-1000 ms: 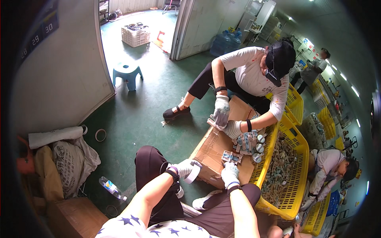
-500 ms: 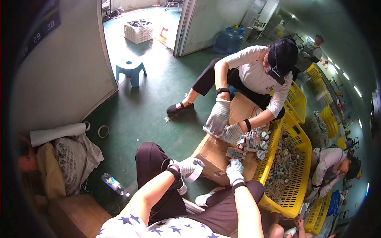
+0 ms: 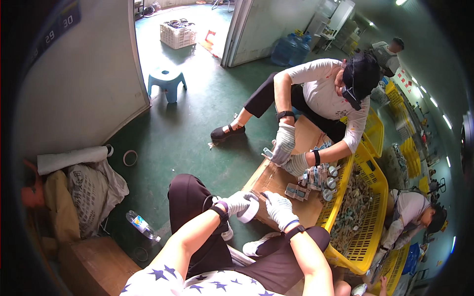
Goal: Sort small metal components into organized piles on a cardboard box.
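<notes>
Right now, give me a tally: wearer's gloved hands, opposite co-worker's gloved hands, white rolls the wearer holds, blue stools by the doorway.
Wearer's left hand and right hand: 2
Co-worker's gloved hands: 2
White roll held: 1
Blue stool: 1
Total: 6

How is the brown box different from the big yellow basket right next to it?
The box is brown with solid sides; the basket is yellow with slotted sides. The box carries small parts on top, while the basket holds a bigger heap inside.
</notes>
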Demonstrator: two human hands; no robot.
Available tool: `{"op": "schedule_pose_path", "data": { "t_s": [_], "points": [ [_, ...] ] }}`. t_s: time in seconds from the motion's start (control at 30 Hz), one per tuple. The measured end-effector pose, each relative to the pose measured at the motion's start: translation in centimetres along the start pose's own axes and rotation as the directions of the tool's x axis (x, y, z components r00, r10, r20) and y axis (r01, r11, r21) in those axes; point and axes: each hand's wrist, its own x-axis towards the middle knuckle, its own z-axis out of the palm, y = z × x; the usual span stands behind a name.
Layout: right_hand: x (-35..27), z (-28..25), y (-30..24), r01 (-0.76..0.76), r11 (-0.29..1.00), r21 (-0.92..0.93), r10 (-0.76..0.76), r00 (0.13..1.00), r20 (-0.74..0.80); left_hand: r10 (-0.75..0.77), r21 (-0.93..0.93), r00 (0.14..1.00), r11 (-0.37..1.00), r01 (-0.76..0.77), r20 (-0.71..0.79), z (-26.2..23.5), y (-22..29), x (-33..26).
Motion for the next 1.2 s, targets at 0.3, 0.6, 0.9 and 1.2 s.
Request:
{"op": "schedule_pose_path", "data": {
  "t_s": [0.3,0.6,0.9,1.2],
  "points": [
    [0.7,1.5,1.2,-0.054,0.997,0.047,0.052,0.998,0.03,-0.07,0.202,0.997,0.976,0.076,-0.041,0.4,1.1,-2.3],
    [2.5,2.4,-1.5,0.024,0.996,-0.082,-0.015,0.994,0.113,-0.158,0.381,0.987,0.911,0.157,-0.031,0.7,3.2,-3.8],
    [3.2,2.8,-2.7,0.018,0.995,-0.103,0.006,0.974,0.226,-0.213,0.625,0.976,0.767,0.147,0.032,0.4,2.5,-4.0],
    [0.7,2.1,-4.2,0.055,0.998,-0.026,-0.048,0.975,0.215,-0.225,0.568,0.973,0.808,0.155,0.054,0.0,1.1,-3.3]
  ]
}}
